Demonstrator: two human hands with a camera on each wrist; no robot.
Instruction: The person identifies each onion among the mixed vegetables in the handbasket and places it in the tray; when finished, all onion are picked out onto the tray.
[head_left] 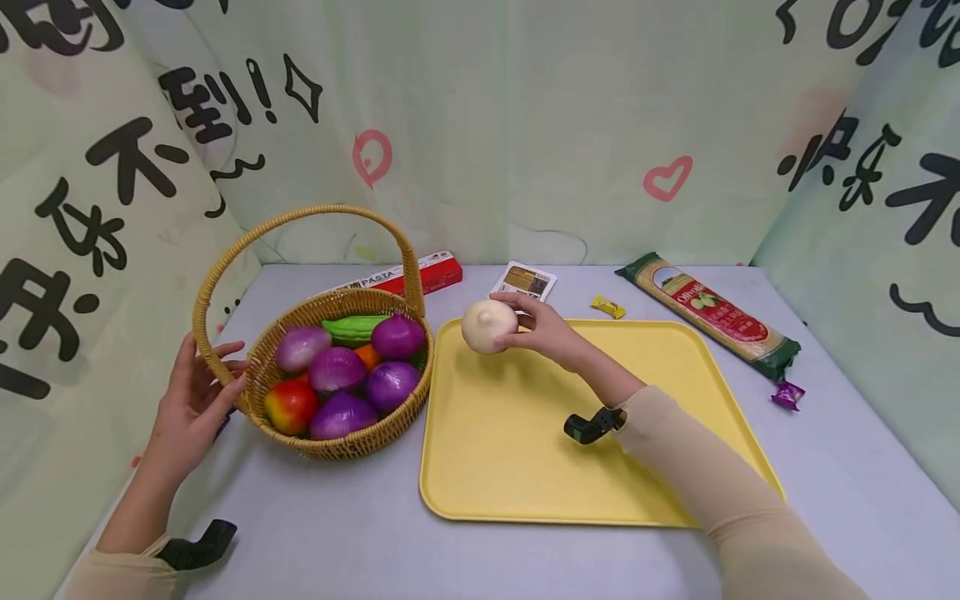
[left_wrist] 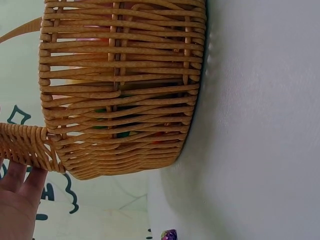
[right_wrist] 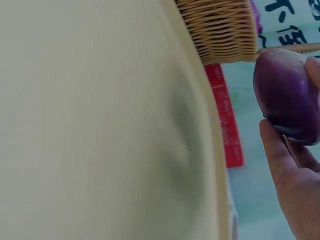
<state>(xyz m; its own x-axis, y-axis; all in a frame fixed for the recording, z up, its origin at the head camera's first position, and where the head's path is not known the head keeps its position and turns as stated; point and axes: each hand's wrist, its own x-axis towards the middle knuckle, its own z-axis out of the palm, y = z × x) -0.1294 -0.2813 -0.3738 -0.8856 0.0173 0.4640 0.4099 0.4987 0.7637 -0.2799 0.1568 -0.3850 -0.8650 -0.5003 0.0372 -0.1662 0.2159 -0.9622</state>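
Observation:
My right hand (head_left: 542,331) pinches an onion (head_left: 487,326) above the back left corner of the yellow tray (head_left: 600,508). That onion looks pale from above; purple shows on its side in the right wrist view (right_wrist: 285,95). My left hand (head_left: 191,408) grips the wicker basket (head_left: 352,446) where its handle (head_left: 213,354) meets the rim, thumb on the near side. Inside the basket are several purple onions (head_left: 337,369), a red and yellow fruit (head_left: 291,407), a ridged green vegetable (head_left: 352,329) and something orange (head_left: 367,357), partly covered.
Behind the basket lies a red pasta box (head_left: 441,273), with a printed card (head_left: 525,281) to its right. A yellow candy (head_left: 607,307) sits behind the tray. On the right are a long pasta packet (head_left: 712,312) and a purple candy (head_left: 787,396). Printed curtains surround the table.

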